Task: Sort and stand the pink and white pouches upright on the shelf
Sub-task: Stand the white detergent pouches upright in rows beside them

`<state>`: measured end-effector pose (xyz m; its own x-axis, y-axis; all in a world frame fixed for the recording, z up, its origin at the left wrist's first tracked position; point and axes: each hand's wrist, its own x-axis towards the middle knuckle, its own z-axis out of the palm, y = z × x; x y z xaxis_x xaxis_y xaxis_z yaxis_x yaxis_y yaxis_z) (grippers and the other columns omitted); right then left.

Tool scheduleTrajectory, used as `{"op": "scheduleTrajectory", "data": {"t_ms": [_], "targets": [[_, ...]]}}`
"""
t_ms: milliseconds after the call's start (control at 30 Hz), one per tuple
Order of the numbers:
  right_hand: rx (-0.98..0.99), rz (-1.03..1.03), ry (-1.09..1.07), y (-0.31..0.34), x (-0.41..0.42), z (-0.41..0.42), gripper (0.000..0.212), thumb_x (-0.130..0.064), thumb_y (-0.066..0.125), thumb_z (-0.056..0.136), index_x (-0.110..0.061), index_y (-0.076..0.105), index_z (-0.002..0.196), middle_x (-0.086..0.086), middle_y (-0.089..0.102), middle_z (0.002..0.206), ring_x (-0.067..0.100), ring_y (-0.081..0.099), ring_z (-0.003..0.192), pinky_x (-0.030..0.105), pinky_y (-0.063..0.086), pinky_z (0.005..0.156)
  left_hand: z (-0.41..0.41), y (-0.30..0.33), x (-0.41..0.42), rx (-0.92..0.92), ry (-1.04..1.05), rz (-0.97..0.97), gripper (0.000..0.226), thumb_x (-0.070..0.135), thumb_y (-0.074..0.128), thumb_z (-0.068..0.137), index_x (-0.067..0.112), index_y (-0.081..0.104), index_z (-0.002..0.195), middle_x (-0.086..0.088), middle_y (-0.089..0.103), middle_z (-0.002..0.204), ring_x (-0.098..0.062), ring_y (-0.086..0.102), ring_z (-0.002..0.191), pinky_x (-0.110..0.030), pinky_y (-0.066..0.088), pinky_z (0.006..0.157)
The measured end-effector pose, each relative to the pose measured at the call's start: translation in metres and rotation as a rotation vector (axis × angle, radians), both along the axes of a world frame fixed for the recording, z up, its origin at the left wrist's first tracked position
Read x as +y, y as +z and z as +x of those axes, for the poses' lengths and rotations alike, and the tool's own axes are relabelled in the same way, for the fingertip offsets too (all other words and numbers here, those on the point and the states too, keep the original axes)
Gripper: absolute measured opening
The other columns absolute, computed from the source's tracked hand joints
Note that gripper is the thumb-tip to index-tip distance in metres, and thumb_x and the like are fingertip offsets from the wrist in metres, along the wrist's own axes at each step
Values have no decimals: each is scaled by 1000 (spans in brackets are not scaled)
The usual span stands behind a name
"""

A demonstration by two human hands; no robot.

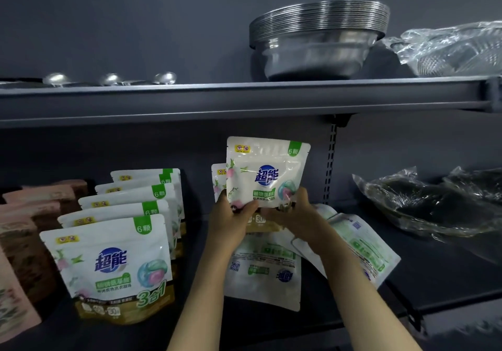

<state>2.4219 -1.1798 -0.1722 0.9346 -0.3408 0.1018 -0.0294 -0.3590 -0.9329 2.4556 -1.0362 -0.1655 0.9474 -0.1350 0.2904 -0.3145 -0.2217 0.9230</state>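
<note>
White pouch (pixel 267 172) held upright, left hand (pixel 231 216) and right hand (pixel 294 213) each gripping its base; five white pouches (pixel 116 250) stand in a row

White pouches (pixel 114 263), 8 o'clock: glossy plastic film. Pink pouches (pixel 24 231), 9 o'clock: matt. Stacked bowls (pixel 320 38), 1 o'clock: brushed metal. Wrapping (pixel 434 204), 3 o'clock: crinkled clear plastic. Shelf (pixel 244 100): matt grey metal.

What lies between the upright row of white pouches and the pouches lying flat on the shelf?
In the head view, the left forearm crosses that stretch; below it is bare shelf. Row; flat pouches.
</note>
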Motion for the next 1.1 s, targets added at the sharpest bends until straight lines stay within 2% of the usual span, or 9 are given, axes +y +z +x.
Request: {"op": "scheduleTrajectory", "data": {"t_ms": [100, 233, 367, 467, 567, 667, 767, 867, 1100], "targets": [[-4, -78, -38, -14, 0, 24, 76, -52, 81, 52, -22, 34, 103, 14, 58, 120, 30, 57, 111, 46, 51, 91, 13, -9, -4, -10, 116, 84, 44, 29, 67, 83, 7, 48, 117, -6, 62, 109, -18, 58, 89, -26, 46, 70], [-10, -120, -75, -23, 10, 41, 61, -20, 82, 70, -11, 30, 99, 21, 55, 124, 26, 56, 109, 28, 44, 78, 26, -19, -3, 67, 191, 116, 48, 33, 65, 84, 8, 46, 120, -4, 60, 108, -22, 59, 94, -28, 42, 73], [25, -126, -78, -33, 17, 53, 58, -17, 75, 78, 0, 34, 115, 18, 54, 124, 31, 56, 111, 25, 38, 73, 39, -26, 2, 141, 246, 97, 48, 35, 64, 84, 12, 44, 121, 2, 54, 100, -27, 59, 104, -28, 39, 77], [45, -145, -37, -38, 21, 62, 53, -16, 69, 83, -3, 32, 118, 13, 54, 116, 23, 55, 98, 25, 39, 71, 49, -38, 6, 190, 251, 45, 53, 34, 65, 84, 12, 40, 125, 1, 55, 101, -27, 58, 104, -32, 44, 83], [20, -216, 6, -46, 26, 71, 47, -19, 66, 84, -9, 29, 110, 12, 51, 122, 24, 57, 103, 37, 51, 81, 54, -47, 6, 275, 252, -52, 51, 31, 64, 85, 12, 36, 123, -3, 55, 98, -30, 58, 96, -44, 51, 88], [36, -309, 51, -54, 26, 79, 63, -23, 66, 83, -3, 25, 126, 18, 45, 132, 34, 54, 118, 48, 49, 93, 56, -53, 6, 320, 238, -142, 46, 25, 61, 87, 9, 31, 119, -9, 54, 99, -28, 56, 89, -52, 52, 86], [51, -342, 42, -57, 27, 78, 76, -29, 68, 82, -1, 20, 134, 20, 44, 135, 35, 54, 119, 47, 50, 93, 55, -56, 5, 293, 240, -169, 44, 20, 57, 90, 5, 30, 121, -15, 55, 104, -25, 54, 88, -41, 50, 80], [60, -336, 10, -61, 27, 67, 64, -33, 66, 84, -9, 25, 128, 15, 50, 132, 31, 59, 113, 36, 50, 86, 52, -59, 2, 263, 239, -108, 46, 22, 55, 92, 1, 31, 126, -13, 56, 112, -21, 53, 91, -29, 40, 76], [3, -251, -46, -72, 10, 47, 63, -30, 64, 85, -19, 22, 130, 14, 49, 135, 30, 58, 113, 47, 52, 90, 43, -66, -10, 268, 211, 50, 48, 37, 53, 91, 13, 33, 127, -9, 57, 123, -31, 58, 109, -35, 46, 86]]}}
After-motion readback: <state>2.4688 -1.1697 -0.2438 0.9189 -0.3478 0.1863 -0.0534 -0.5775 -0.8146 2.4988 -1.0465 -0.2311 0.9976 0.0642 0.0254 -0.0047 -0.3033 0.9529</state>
